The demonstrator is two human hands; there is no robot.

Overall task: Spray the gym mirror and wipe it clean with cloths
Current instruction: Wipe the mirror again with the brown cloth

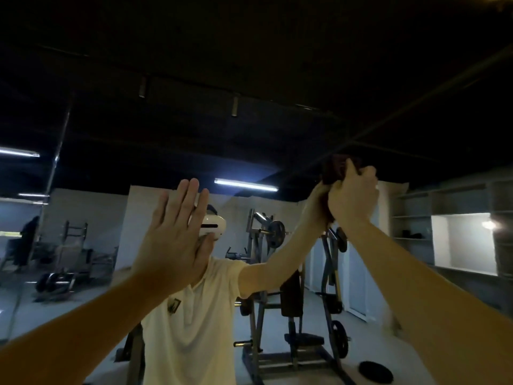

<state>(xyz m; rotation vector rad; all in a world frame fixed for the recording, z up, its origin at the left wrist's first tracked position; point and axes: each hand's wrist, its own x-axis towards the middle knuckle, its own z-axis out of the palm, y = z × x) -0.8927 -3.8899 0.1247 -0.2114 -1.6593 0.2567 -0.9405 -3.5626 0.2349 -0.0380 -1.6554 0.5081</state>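
Observation:
The gym mirror (277,129) fills the view ahead and reflects a dark room. My right hand (352,195) is raised high at the right and grips a dark reddish cloth (336,169), pressing it against the glass. Its reflection meets it from the left. My left hand (175,232) is lifted at centre left with fingers straight and close together, palm toward the glass. Whether it touches the glass I cannot tell. No spray bottle is in view.
The mirror reflects a person in a pale shirt (191,323), a weight machine (291,301) with plates, a round plate on the floor (376,372), shelves (416,226) at the right and strip lights (245,184). A mirror seam (52,173) runs down the left.

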